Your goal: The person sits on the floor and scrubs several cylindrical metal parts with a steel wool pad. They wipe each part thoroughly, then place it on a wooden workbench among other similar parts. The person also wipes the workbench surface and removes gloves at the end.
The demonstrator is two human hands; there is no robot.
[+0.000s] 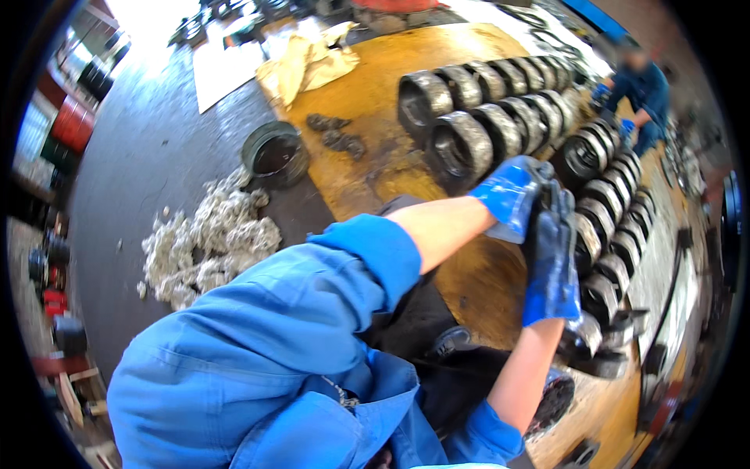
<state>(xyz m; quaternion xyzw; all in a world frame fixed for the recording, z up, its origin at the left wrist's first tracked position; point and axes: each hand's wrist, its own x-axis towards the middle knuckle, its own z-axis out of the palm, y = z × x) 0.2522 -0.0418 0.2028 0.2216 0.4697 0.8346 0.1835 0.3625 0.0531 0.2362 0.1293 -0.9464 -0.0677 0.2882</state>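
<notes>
Both my hands wear blue gloves with dark, dirty fingers and meet close together beside rows of metal rings. My left hand (512, 195) reaches across with its fingers bent at the top. Facing it, my right hand (552, 262) points away from me, its fingers pressed together. Something dark shows between the palms, but I cannot make out what it is. Just beyond my left hand stands a thick, shiny metal ring (478, 144), at the near end of a row. More metal rings (608, 194) stand in rows right of my right hand.
On the left, a round tub (297, 168) of dark liquid stands near a heap of grey-white cotton waste (205, 246). Dark rags (337, 141) and a yellowish cloth (301, 69) lie farther off. A person in blue (644, 90) crouches at the far right beside the rings.
</notes>
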